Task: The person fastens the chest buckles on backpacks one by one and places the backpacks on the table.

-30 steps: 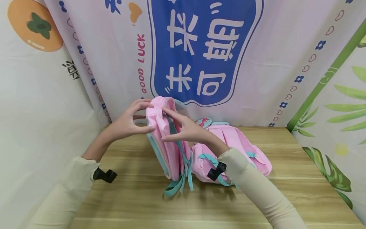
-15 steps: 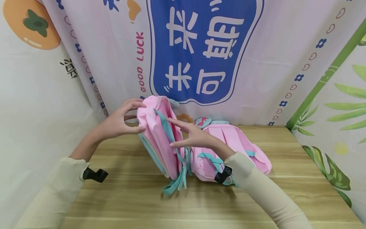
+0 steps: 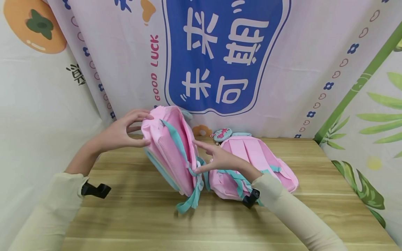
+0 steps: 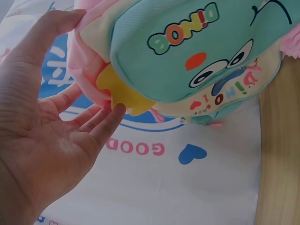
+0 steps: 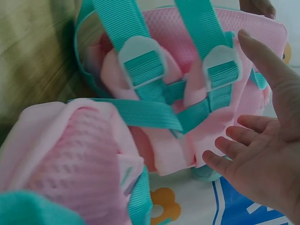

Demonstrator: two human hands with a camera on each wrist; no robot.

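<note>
A pink child's backpack (image 3: 163, 150) stands tilted to the left at the middle of the table. Its turquoise front (image 4: 183, 51) bears a cartoon dinosaur face and "DINO" lettering. My left hand (image 3: 114, 134) grips its raised end, thumb on the near side and fingers on the far side. My right hand (image 5: 262, 145) is spread beside the back panel, its fingertips right at the pink shoulder straps. From these straps run turquoise webbing (image 5: 201, 23) and white buckles (image 5: 143, 61), with loose ends hanging to the table.
A second pink backpack (image 3: 267, 153) lies straps up just to the right, close to the first. A small round turquoise pouch (image 3: 222, 135) sits at its far end. Behind the wooden table (image 3: 141, 223) hangs a printed cloth (image 3: 301, 69); another covers the left side.
The held backpack has tilted and turned leftward with my left hand, so its back shows more. My right hand has slid down and right, away from its top.
</note>
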